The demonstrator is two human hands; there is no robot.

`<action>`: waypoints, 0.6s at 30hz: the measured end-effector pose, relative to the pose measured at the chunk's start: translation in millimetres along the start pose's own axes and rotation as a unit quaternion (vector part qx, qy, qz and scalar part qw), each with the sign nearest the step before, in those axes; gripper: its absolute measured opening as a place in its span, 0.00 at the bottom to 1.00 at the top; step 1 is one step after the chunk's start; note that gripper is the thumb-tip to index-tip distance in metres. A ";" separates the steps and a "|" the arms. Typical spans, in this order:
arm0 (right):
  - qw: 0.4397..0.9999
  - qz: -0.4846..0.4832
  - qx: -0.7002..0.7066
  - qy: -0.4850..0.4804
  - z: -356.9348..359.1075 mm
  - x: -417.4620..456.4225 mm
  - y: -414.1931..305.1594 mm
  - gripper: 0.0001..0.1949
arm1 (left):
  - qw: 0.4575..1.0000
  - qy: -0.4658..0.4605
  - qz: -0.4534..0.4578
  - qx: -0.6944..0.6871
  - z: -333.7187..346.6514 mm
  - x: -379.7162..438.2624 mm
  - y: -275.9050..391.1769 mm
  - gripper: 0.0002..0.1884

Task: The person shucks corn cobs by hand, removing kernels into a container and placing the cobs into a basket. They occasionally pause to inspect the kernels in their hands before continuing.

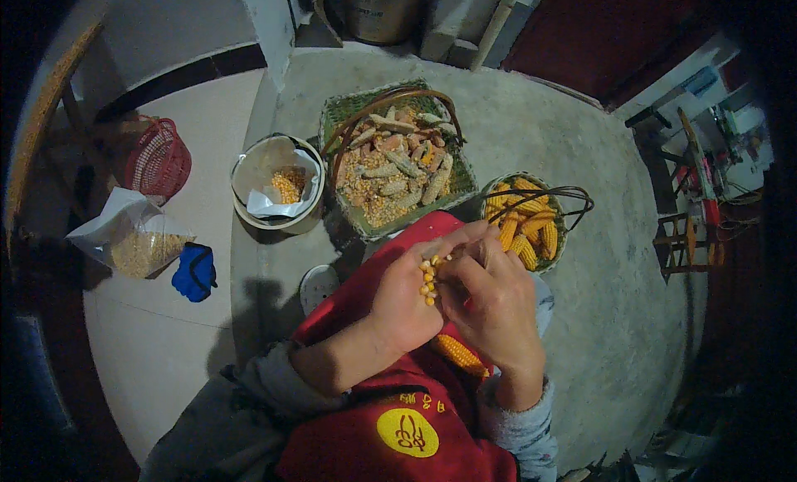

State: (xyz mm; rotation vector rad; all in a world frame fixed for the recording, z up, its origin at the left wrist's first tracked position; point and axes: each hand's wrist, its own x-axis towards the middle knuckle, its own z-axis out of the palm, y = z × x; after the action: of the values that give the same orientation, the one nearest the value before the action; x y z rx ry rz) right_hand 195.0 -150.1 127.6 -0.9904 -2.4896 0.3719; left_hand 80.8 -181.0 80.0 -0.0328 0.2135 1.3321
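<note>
My left hand (pixel 408 298) is cupped palm up over the lap, with loose yellow corn kernels (pixel 428 281) lying in it. My right hand (pixel 495 295) is bent over the left palm, its fingers curled close to the kernels; whether they pinch anything is hidden. Below the hands an ear of corn (pixel 461 355) rests on the red apron (pixel 386 382). Beyond them stands a rectangular woven basket (pixel 466 170) of bare cobs and loose kernels. To its right, a round basket (pixel 563 248) holds several yellow ears of corn.
A pale bucket (pixel 241 202) with kernels in a plastic liner stands left of the rectangular basket. Farther left are a red plastic basket (pixel 159 158), a clear bag of grain (pixel 146 248) and a blue cloth item (pixel 194 272). A wooden rack (pixel 688 242) stands far right.
</note>
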 end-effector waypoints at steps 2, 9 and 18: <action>1.000 0.000 0.022 -0.010 -1.7 2.1 -1.4 0.13 | 1.000 0.002 -0.002 -0.002 -1.6 0.3 2.0 0.24; 0.999 0.011 0.034 -0.012 2.4 5.0 -1.4 0.13 | 1.000 -0.001 0.000 -0.002 -1.4 3.6 4.1 0.24; 0.979 0.104 0.132 0.116 -7.6 45.5 18.9 0.10 | 0.986 -0.110 -0.009 -0.122 -16.4 7.7 5.6 0.24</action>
State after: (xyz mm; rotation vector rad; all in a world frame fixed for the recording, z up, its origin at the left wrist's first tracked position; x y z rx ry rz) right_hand 180.2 -104.1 140.1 -1.1156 -2.0714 0.5994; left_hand 74.9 -174.6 63.1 -0.0936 -0.1375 1.3274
